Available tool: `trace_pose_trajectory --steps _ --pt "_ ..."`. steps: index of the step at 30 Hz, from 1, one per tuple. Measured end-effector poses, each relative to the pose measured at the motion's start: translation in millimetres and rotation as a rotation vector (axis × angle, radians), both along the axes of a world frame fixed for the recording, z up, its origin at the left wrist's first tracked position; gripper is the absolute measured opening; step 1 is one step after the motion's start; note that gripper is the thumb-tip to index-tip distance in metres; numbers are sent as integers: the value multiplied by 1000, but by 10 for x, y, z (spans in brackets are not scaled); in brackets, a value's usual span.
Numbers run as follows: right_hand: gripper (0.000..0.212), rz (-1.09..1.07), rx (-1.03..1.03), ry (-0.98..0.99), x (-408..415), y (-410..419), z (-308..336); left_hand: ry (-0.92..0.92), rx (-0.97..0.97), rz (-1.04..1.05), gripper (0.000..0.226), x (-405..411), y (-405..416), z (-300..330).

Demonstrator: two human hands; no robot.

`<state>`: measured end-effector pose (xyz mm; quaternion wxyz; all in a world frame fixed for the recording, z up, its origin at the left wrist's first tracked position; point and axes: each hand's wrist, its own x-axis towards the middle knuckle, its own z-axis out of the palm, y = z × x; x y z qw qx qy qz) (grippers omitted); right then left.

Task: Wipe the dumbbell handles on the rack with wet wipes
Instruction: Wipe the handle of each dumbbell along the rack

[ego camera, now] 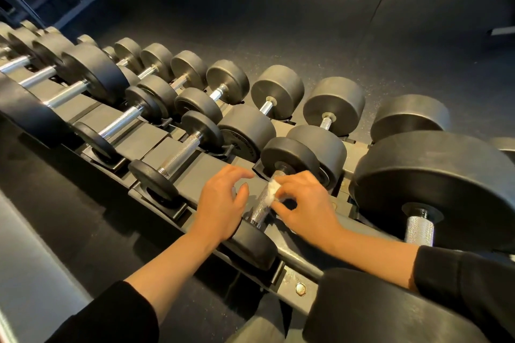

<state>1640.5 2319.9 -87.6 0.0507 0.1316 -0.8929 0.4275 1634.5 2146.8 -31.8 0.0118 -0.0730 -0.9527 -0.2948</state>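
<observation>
Right now a crumpled white wet wipe (271, 191) sits against the knurled dumbbell handle (263, 202) on the rack's (156, 142) near tier.

Only a small wad of the wipe shows; the rest is tucked under the right hand (305, 205), whose thumb and fingertips pinch it onto the handle's upper half. The handle's far end is partly hidden by that hand, and its near end meets a black weight head (252, 245). The left hand (223, 207) hovers just left of the handle, fingers loosely spread and holding nothing, its heel near that weight head. Further dumbbells (178, 147) lie along the rack to the left.
</observation>
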Motion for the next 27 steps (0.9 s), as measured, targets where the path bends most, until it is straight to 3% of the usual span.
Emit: trace_pose_trajectory --steps 5,9,13,15,17,19,24,27 --pt "9 177 91 74 36 -46 45 -80 79 -119 33 -58 -66 -18" --pt "19 342 -42 -172 -79 -85 286 -170 155 -247 50 -318 -169 -49" --pt "26 13 -50 -193 -394 -122 577 -168 22 -430 56 -802 -317 -71" --pt "28 -75 187 -154 -519 -157 655 -156 -52 -562 61 -1001 -383 -100" --pt "29 -11 454 -183 -558 -226 647 -154 -63 -684 66 -1173 -419 -148" --pt "30 52 579 -225 -520 -341 617 -153 -56 -784 67 -1329 -407 -193" --pt "28 -43 663 -339 -405 -631 585 -174 -16 -981 73 -1507 -377 -349" --pt "22 -195 596 -428 -385 -708 583 -134 37 -1045 73 -1583 -393 -443"
